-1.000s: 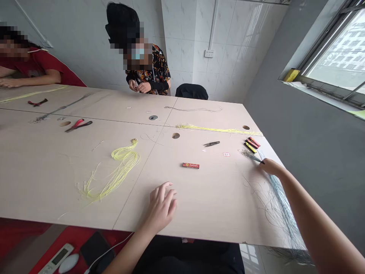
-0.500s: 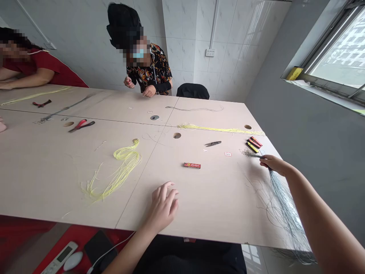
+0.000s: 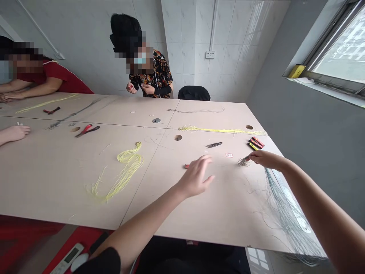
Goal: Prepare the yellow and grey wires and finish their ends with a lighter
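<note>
Strand bundle, weight: a bunch of thin grey-blue strands (image 3: 282,209), probably very light for its length.
Strand bundle, feel: likely limp along the tail and a little springy in each strand; the loose ones fan out and could snag or tangle. The material is too fine to tell.
Strand bundle, best hold: just behind the bunched tip (image 3: 243,162), where the strands gather; gripping the spread tail would probably leave many strands out.
Strand bundle, place: right of the black snips (image 3: 214,145) and nearer the wearer, its tail running over the near edge of the table (image 3: 222,224).
Right hand: (image 3: 265,159) fingers closed round the bundle near its tip, right of the snips and slightly nearer the wearer.
Left hand: (image 3: 195,177) fingers spread, thumb apart, nothing seen in it; on the wearer's side of the snips, well apart from the bundle.
Red packet: (image 3: 186,166) mostly hidden behind the left hand, left of the snips and nearer the wearer.
Small boxes: (image 3: 256,143) right of the snips, just beyond the right hand.
</note>
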`<state>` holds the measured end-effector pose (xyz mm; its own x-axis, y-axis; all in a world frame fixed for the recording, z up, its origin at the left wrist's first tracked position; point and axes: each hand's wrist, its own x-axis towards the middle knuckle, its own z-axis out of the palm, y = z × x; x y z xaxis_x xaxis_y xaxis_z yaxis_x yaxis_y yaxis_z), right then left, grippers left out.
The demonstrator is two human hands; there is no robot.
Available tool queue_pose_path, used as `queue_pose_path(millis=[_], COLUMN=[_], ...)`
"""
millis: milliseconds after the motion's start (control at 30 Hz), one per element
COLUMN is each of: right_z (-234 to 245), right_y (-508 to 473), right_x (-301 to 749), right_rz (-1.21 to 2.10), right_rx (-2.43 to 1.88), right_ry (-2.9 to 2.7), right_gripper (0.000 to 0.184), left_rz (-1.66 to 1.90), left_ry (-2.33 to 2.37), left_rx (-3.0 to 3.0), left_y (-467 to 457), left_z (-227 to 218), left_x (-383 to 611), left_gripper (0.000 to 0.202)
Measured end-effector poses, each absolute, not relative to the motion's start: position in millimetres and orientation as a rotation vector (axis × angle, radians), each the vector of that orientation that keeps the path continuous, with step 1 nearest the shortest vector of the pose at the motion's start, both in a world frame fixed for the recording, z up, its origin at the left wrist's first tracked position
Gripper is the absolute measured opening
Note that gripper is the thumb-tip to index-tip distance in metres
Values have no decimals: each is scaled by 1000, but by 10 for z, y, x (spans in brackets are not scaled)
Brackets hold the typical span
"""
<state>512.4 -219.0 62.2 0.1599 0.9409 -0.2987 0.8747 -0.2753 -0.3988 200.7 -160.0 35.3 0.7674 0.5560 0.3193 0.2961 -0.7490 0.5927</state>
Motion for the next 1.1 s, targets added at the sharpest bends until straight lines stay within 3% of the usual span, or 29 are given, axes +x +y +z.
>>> queue_pose_path(millis=[133, 333, 567, 900, 1100], right_z=[885, 939, 954, 1013, 936], right_y=[-2089, -2050, -2087, -2107, -2147], right_x=[4769, 4474, 4392, 4303, 4514], right_rz=[842, 794, 768, 936, 1273], right_rx=[-2290, -2246, -2249, -1950, -1656], right_ry=[-1950, -2034, -1793, -1603, -1724], right_gripper=[29, 21, 9, 33, 47], left_rz=[393, 221, 204, 257, 165], left_ry=[501, 373, 277, 372, 602], left_rx=[2124, 1981, 1703, 1901, 2263], left_y=[-1327, -1172, -1079, -1030, -913], left_z=[541, 548, 582, 744, 1005], left_x=[2781, 3067, 2921, 2794, 2606], left_gripper=[58, 34, 38, 28, 21])
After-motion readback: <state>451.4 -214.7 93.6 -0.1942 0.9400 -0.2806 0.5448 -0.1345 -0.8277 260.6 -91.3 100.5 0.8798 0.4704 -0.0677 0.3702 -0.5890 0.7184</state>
